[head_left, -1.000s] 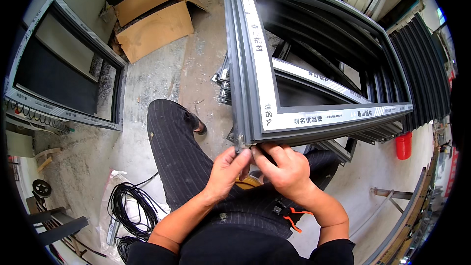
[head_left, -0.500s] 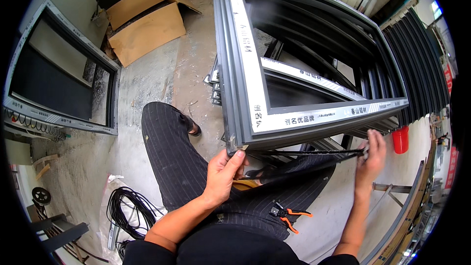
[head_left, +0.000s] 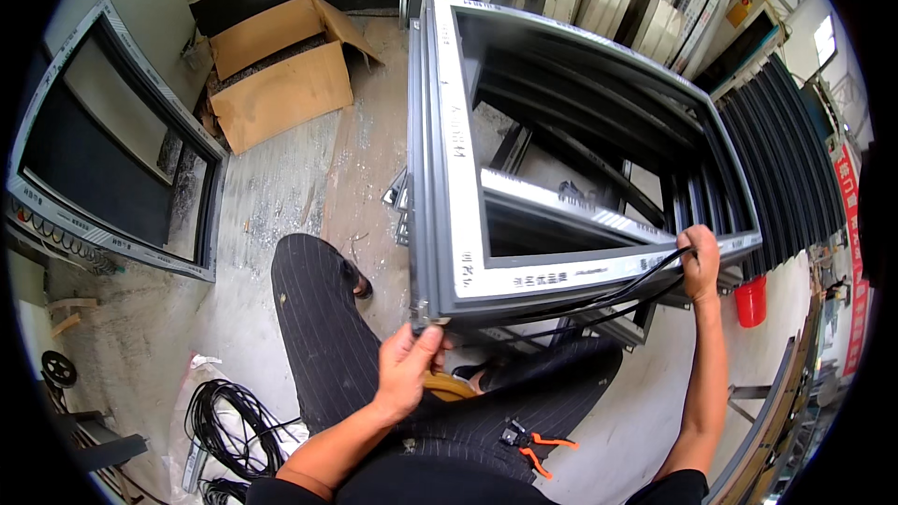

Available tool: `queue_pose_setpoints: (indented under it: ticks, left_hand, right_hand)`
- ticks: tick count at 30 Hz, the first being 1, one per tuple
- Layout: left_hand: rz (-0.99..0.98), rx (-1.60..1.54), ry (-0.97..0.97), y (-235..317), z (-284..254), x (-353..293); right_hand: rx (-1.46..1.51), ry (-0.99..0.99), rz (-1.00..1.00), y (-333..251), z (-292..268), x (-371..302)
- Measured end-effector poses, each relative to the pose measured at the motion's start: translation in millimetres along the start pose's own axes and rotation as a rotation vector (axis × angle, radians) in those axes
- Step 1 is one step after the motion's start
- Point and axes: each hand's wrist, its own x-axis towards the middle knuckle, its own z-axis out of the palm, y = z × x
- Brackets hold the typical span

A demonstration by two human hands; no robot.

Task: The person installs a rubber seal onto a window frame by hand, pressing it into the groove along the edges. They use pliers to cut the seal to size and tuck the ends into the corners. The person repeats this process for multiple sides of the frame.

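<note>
A grey window frame (head_left: 463, 178) with white printed film on its face stands tilted before me, at the front of a stack of similar frames. At its lower left corner my left hand (head_left: 409, 369) is closed, thumb on top, pinching the end of a black rubber strip against the corner. The black rubber strip (head_left: 622, 295) runs along the lower edge to my right hand (head_left: 699, 264), closed around it near the lower right corner. Between the hands the strip forms two strands. Orange-handled pliers (head_left: 533, 444) lie on my thigh.
On the floor at left lie coils of black strip (head_left: 234, 425) on plastic. An open cardboard box (head_left: 281, 98) stands at the back, and another window frame (head_left: 210, 215) leans at far left. A red bucket (head_left: 750, 302) and a row of dark profiles (head_left: 781, 168) are at right.
My right hand has moved up to the frame's lower right corner, raising the strip there. My left hand stays at the lower left corner. The view has tipped upward.
</note>
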Motion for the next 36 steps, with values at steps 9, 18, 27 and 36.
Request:
queue_pose_setpoints:
  ticks: [9,18,27,36]
  left_hand:
    - [0.194,-0.040,0.071,116.9,-121.8,174.2]
    - [0.240,0.052,0.146,128.4,-119.6,215.8]
    - [0.278,0.018,0.189,122.6,-118.2,223.8]
    - [0.284,0.048,0.244,121.8,-120.9,225.8]
  right_hand:
    - [-0.002,0.136,-0.022,-134.4,52.9,70.8]
    - [-0.022,0.136,-0.098,-175.5,52.3,78.6]
    - [-0.462,0.144,0.017,-83.3,-10.7,-50.5]
    - [-0.624,0.285,0.374,91.2,-148.5,-42.6]
